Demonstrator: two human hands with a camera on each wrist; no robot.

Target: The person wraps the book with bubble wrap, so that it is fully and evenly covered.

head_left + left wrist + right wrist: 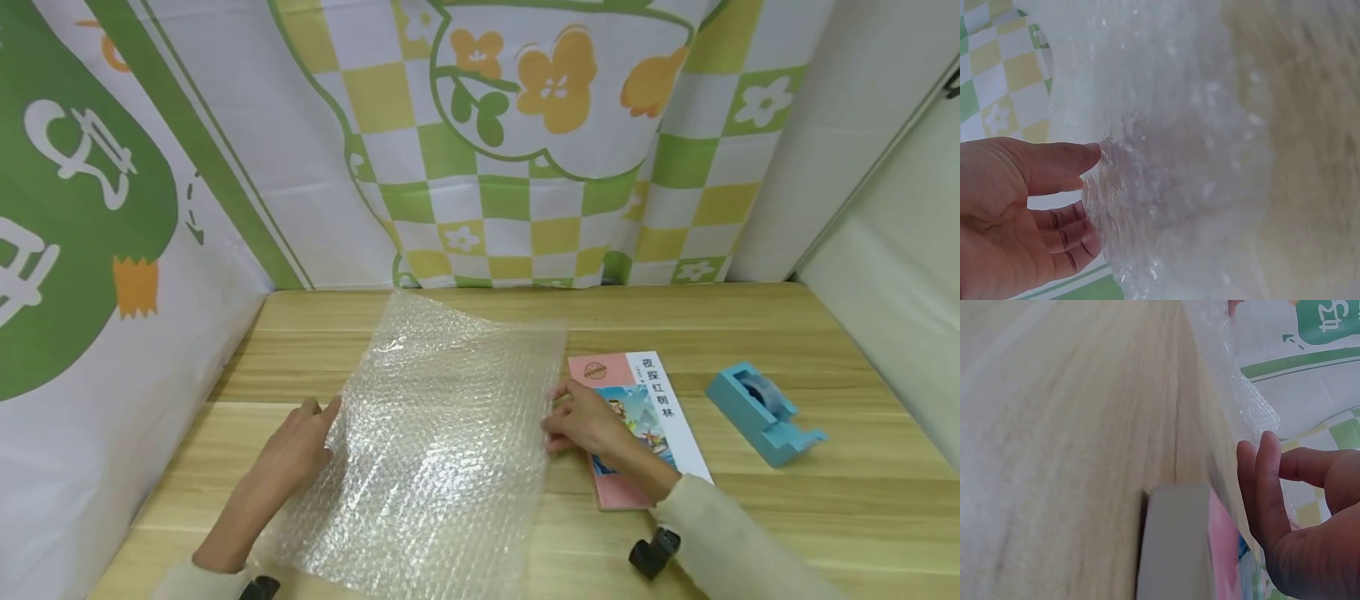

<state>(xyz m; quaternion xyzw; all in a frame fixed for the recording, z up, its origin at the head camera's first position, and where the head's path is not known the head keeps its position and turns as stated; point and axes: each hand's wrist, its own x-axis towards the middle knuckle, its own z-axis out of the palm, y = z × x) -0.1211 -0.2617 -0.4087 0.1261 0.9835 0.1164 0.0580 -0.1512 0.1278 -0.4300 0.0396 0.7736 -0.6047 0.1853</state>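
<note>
A clear sheet of bubble wrap [442,433] lies across the wooden table, its edges partly raised. At its left edge my left hand [296,446] grips it; the left wrist view shows the thumb and fingertips of that hand [1029,206] at the border of the wrap [1166,156]. My right hand [588,421] pinches the right edge, with its wrist above a pink and white book [686,442]. In the right wrist view, the fingers and thumb of the right hand [1304,512] are bent towards each other beside the wrap [1235,387].
A blue tape dispenser [765,417] with a roll of tape stands right of the book. The wooden table [750,333] ends at a patterned curtain [525,192] at the back. White cloth hangs at both sides.
</note>
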